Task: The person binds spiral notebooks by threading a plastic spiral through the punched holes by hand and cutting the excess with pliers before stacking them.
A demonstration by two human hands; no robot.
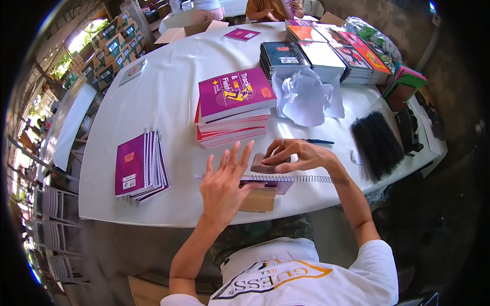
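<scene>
Table [168,92] first: a white-covered one fills most of the view, and everything else lies on it. Toward its far right edge stand rows of stacked notebooks [326,53] with dark, white and red covers. Nearer the middle rises a pile of books [235,107] topped by a magenta cover, and just to its right lies a crumpled sheet of white paper [306,97]. At the left sits a smaller stack of spiral-bound magenta notebooks [140,163]. A bundle of black spiral coils [377,145] lies at the right (well apart from the hands).

At the near edge, in front of the person, lies the notebook being bound [270,183], its purple cover partly under the hands, resting on a tan block [258,201]. A thin wire spiral [319,179] runs along its upper edge and sticks out well to the right.

The left hand [224,186] is spread, fingers splayed upward, its palm over the notebook's left part. The right hand [296,155] is curled, fingertips pressed together on a small brown piece [263,166] just above the spiral.

A blue pen [319,141] lies just beyond the right hand.
</scene>
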